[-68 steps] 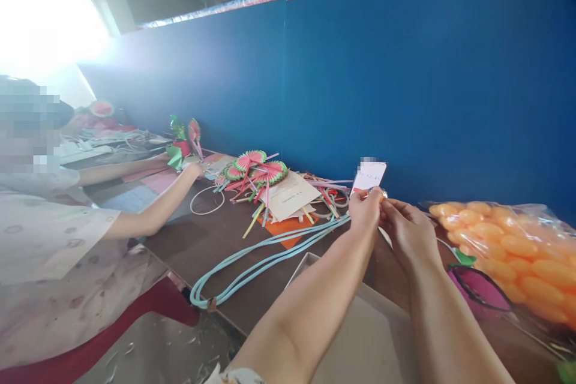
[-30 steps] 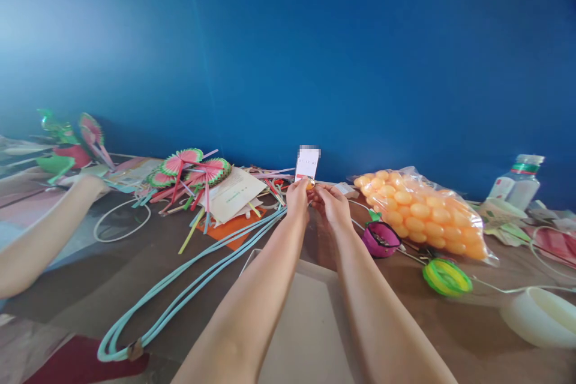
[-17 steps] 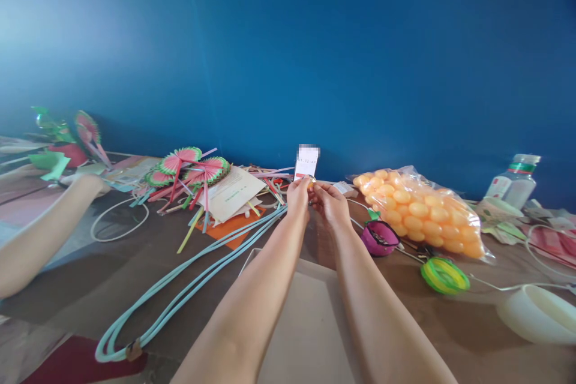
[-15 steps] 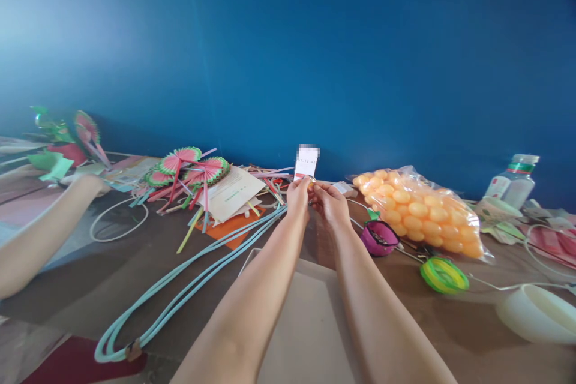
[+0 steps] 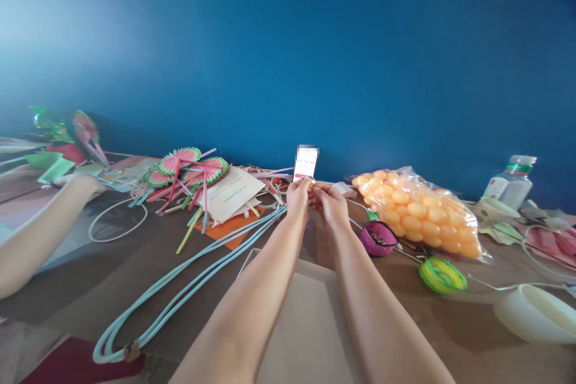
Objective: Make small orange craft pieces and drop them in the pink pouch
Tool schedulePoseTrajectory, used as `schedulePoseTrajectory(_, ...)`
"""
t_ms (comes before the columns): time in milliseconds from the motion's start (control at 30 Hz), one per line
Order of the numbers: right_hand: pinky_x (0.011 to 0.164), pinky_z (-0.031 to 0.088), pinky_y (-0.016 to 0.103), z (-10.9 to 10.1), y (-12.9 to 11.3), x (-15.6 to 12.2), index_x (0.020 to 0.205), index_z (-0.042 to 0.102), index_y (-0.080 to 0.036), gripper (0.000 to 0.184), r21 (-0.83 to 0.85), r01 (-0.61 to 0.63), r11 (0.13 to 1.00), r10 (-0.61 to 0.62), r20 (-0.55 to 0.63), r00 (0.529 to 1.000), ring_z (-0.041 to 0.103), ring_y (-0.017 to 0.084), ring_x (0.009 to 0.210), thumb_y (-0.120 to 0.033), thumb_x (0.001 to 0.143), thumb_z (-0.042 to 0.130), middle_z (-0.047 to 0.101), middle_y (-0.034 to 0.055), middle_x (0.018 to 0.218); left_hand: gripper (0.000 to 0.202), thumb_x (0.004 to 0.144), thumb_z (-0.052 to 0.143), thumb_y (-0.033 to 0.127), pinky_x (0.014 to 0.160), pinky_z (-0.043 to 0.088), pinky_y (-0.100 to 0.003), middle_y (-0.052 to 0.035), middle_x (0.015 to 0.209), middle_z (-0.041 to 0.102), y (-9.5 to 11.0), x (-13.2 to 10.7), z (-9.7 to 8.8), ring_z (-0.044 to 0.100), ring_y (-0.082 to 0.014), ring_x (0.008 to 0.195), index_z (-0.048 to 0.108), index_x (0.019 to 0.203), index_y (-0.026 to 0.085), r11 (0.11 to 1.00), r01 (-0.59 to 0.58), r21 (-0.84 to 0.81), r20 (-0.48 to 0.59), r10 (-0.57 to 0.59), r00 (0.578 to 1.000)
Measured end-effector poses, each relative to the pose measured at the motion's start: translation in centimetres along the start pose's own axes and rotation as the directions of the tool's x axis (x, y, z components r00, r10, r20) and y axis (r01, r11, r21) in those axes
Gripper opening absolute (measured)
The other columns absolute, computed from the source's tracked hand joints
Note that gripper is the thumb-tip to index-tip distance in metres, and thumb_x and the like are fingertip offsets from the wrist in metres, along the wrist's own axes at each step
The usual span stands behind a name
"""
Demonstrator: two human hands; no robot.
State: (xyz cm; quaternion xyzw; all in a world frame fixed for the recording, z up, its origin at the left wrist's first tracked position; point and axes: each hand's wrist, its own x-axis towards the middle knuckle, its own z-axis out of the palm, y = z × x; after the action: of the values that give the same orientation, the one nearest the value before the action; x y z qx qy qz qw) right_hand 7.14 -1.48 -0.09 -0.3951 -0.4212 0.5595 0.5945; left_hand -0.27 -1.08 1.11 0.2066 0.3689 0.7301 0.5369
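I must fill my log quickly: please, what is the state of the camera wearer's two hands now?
Left hand: closed, holding a small shiny thing.
Right hand: fingertips at the same thing; whether they grip it cannot be told.

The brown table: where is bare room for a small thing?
The brown tabletop is bare between the white wire ring and light-blue tubes, and left of the whitish roll, nearer than the green-and-yellow coil. Crowded: along the blue wall, pink-and-green paper fans and a clear plastic bag of orange ovals.
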Motion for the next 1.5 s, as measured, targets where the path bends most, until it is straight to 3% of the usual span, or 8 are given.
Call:
schedulePoseTrajectory(600, 0.042, 0.045, 0.023, 0.11, -0.23, -0.28, 0.081, 0.065, -0.019, 0.028, -0.059, 0.028, 0.998, -0.029, -0.023, 0.999, 0.058, 0.012, 0.050, -0.034, 0.061, 0.079, 0.069, -0.0007, 0.065, 0.016, 0.069, 0.071, 0.025, 0.042, 0.032, -0.020, 0.0032, 0.050, 0.049, -0.56, 0.45, -0.13, 0.042, -0.0068, 0.040, 0.059, 0.067, 0.015, 1.000, -0.003, -0.014, 0.015, 0.003, 1.000)
schedulePoseTrajectory(1100, 0.039, 0.042, 0.022, -0.06, 0.00, 0.06, 0.083, 0.057, -0.021, 0.034, -0.030, 0.036, 0.999, -0.036, -0.014, 0.999, 0.058, 0.012, 0.047, -0.032, 0.060, 0.081, 0.069, -0.0025, 0.065, 0.020, 0.069, 0.072, 0.030, 0.041, 0.027, -0.021, 0.0039, 0.049, 0.045, -0.61, 0.43, -0.03, 0.040, -0.0071, 0.039, 0.058, 0.067, 0.016, 1.000, 0.009, -0.014, 0.072, -0.008, 0.997)
schedulePoseTrajectory(1500, 0.039, 0.043, 0.022, -0.01, -0.09, 0.02, 0.085, 0.057, -0.021, 0.035, -0.028, 0.026, 0.999, -0.027, -0.017, 0.999, 0.058, 0.012, 0.046, -0.032, 0.061, 0.080, 0.068, -0.0033, 0.064, 0.019, 0.067, 0.073, 0.028, 0.040, 0.027, -0.020, 0.0049, 0.048, 0.045, -0.33, 0.12, 0.09, 0.038, -0.0061, 0.038, 0.058, 0.070, 0.016, 1.000, 0.013, -0.014, 0.050, -0.012, 0.999)
